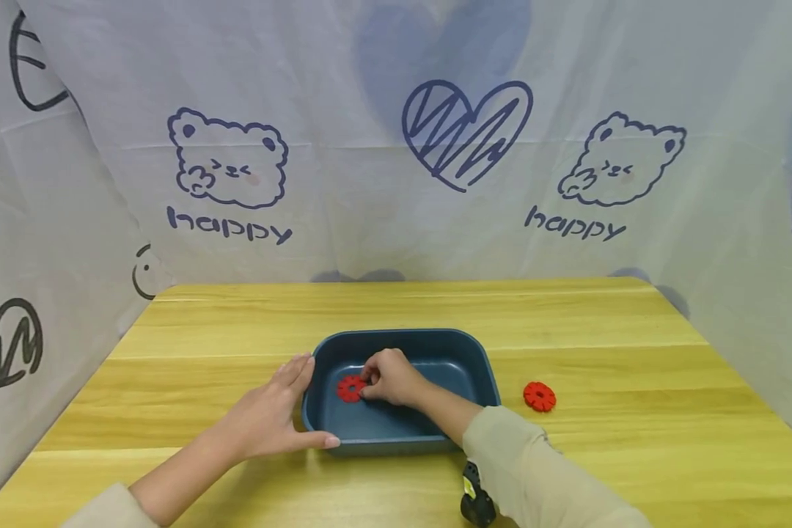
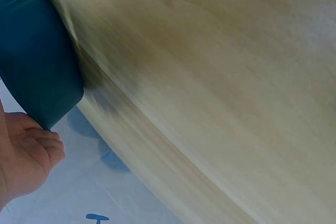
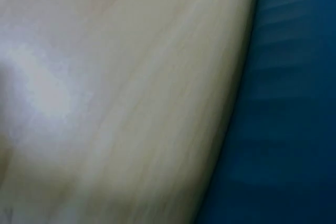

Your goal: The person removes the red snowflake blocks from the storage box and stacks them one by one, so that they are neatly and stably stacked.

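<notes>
A dark blue rectangular basin (image 1: pixel 396 444) stands on the wooden table, its wall (image 2: pixel 39 51) also showing in the left wrist view. My left hand (image 1: pixel 273 414) rests against its left end, fingers extended along the outside and thumb by the front rim. Inside the basin, my right hand (image 1: pixel 396 381) pinches the right edge of a red notched disc (image 1: pixel 350 389) between thumb and fingers. The disc is low in the basin, on the left; whether it touches the floor I cannot tell. The right wrist view shows the basin's outer side (image 3: pixel 283 108) but no hand.
A second red notched disc (image 1: pixel 540 397) lies on the table (image 1: pixel 633 440) to the right of the basin. A black strapped device (image 1: pixel 477 499) is at my right wrist, under the sleeve. Behind the table hangs a white cloth (image 1: pixel 343 198) with bear and heart drawings.
</notes>
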Tool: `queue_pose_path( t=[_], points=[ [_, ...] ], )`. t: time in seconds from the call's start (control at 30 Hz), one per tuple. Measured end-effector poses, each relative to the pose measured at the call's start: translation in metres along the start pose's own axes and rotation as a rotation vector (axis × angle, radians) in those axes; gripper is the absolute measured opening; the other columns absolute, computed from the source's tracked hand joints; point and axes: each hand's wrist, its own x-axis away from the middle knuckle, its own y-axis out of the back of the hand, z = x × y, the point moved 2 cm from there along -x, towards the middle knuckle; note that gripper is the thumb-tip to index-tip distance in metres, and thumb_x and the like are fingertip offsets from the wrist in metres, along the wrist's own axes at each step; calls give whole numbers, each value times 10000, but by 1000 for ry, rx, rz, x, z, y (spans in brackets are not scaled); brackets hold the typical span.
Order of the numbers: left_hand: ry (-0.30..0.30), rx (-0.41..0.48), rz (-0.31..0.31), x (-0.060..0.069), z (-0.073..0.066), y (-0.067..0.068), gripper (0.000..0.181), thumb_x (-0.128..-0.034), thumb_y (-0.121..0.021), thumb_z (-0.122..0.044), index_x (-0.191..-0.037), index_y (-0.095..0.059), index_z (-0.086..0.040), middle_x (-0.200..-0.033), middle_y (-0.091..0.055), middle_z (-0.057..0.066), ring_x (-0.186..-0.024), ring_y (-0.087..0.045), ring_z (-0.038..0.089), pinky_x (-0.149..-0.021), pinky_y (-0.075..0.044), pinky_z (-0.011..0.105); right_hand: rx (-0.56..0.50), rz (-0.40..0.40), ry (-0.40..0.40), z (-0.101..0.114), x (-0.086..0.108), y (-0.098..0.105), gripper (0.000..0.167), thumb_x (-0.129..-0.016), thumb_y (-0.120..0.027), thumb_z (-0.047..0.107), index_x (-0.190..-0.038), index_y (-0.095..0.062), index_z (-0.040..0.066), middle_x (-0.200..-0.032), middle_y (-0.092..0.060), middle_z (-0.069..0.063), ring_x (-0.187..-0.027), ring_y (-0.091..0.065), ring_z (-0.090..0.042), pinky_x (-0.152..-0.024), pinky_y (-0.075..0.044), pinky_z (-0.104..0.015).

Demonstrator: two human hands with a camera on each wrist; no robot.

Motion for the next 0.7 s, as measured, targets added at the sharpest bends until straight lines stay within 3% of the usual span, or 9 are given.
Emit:
queue_pose_path(
  t=[0.27, 0.7],
  points=[
    [0, 4, 2, -1, -1, 0, 1130, -686, -603, -724, -1446, -251, 35, -1509, -243, 221, -1364, -284, 415, -884, -450, 575, 95, 50, 42, 2, 8, 13, 157, -743, -742, 67, -842, -692, -45, -623, -525, -25, -572, -412, -62, -554, -374, -173],
    [3, -3, 12, 0, -2, 4, 1141, -690, -594, -729, -1448, -233, 43, -1503, -242, 240, -1354, -291, 433, -887, -448, 581, 227, 9, 74, -4, 23, 30, 168, -745, -748, 102, -847, -687, -16, -677, -530, -25, -628, -441, -93, -590, -387, -191]
  ],
)
